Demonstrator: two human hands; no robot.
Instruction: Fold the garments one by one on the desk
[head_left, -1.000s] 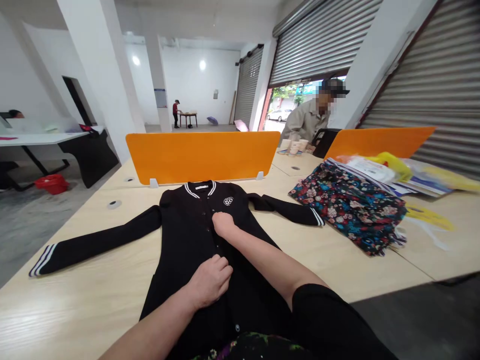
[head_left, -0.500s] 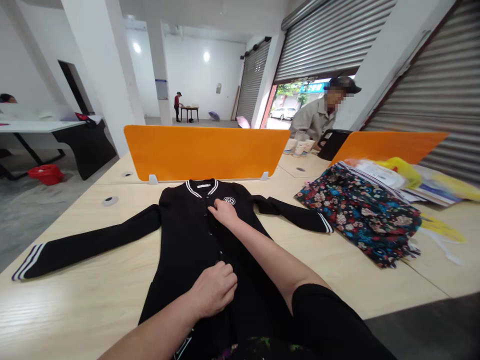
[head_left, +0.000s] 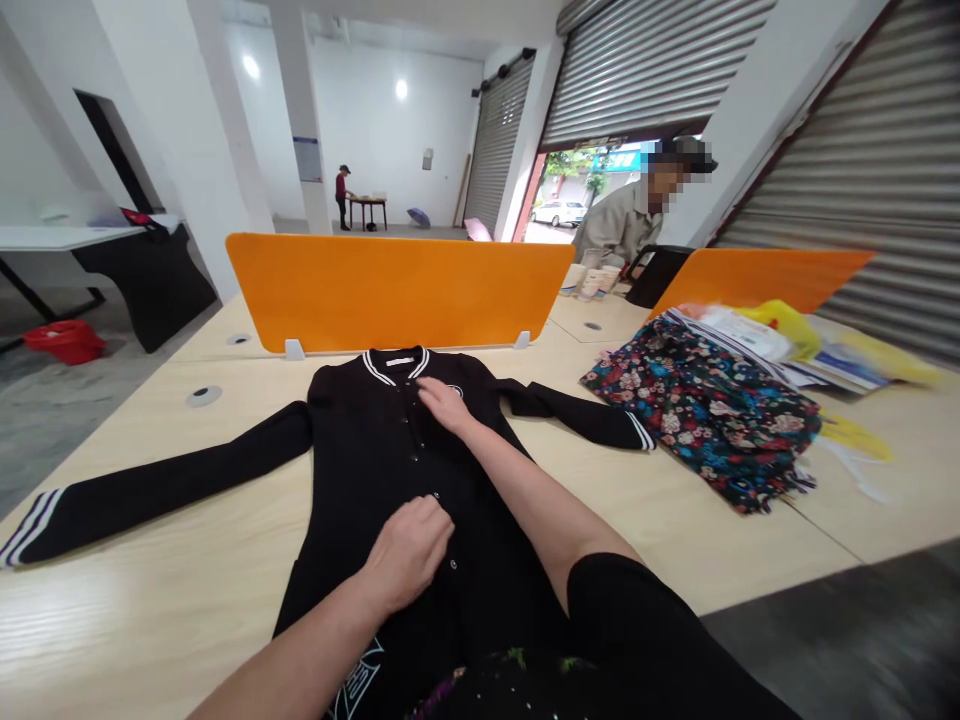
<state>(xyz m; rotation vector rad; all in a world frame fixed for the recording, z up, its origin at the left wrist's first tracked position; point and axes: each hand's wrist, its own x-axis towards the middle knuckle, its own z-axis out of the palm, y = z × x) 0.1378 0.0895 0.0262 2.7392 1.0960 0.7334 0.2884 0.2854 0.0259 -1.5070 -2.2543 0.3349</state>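
A black jacket (head_left: 352,440) with striped white trim at collar and cuffs lies face up on the table, collar away from me, sleeves spread. My right hand (head_left: 445,404) is at the upper front edge below the collar, its fingers closed on the cloth and partly covering the round white chest badge. Lower down, my left hand (head_left: 412,552) rests on the front opening with curled fingers closed at the edge; its fingertips are hidden. Small snap buttons run along the opening between and below the hands.
An orange divider (head_left: 397,295) stands behind the jacket. To the right lie a floral cloth (head_left: 705,410) and plastic bags (head_left: 795,330). Paper cups (head_left: 592,280) stand behind, near a person in a cap (head_left: 619,225). A red bucket (head_left: 66,341) is on the floor at left.
My right hand has shifted up the front edge toward the collar, covering more of the badge. My left hand stays at the lower opening. The view has turned slightly.
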